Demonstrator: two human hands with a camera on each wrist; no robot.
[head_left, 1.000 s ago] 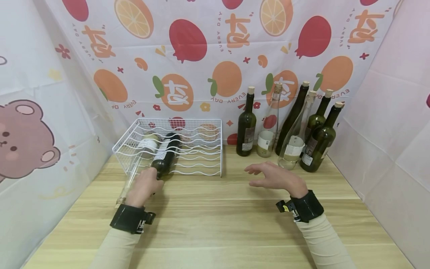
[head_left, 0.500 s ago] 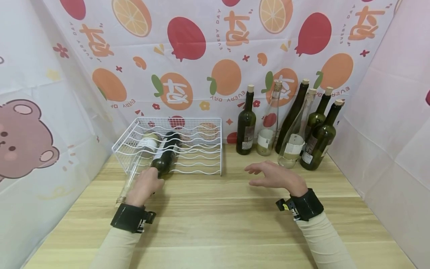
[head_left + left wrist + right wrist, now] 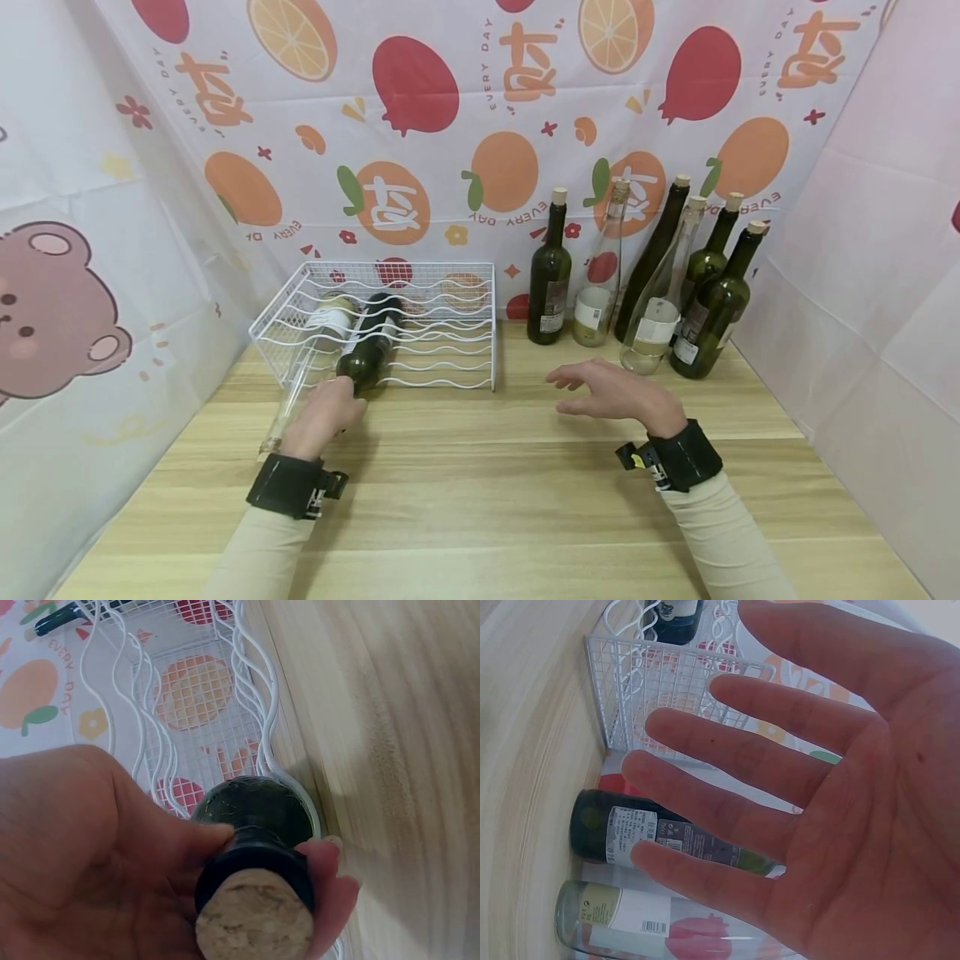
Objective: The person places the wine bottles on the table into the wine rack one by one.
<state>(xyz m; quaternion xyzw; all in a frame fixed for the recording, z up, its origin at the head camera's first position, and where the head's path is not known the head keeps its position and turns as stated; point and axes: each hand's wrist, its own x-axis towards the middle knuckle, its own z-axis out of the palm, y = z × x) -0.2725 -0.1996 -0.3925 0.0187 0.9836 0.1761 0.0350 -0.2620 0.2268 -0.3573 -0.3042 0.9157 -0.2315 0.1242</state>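
Note:
A dark green wine bottle (image 3: 365,354) lies in the white wire rack (image 3: 442,384), its neck toward me. My left hand (image 3: 324,417) grips that neck; in the left wrist view, thumb and fingers curl round it just behind the cork (image 3: 255,919). Left of it a clear bottle (image 3: 288,408) lies in the rack, its corked neck sticking out in front and partly hidden by my hand. My right hand (image 3: 611,393) hovers over the table with fingers extended and nothing in its grasp, near the standing clear bottle (image 3: 651,337).
Upright at the back right stand several corked bottles, among them a green bottle (image 3: 550,292), a clear bottle (image 3: 596,312) and another green bottle (image 3: 708,329). A fruit-print cloth (image 3: 315,208) hangs behind the rack. The wooden table (image 3: 480,500) stretches in front.
Both hands stay in place, the left on the wine bottle's neck. The head view has tilted slightly, so the background sits a little higher.

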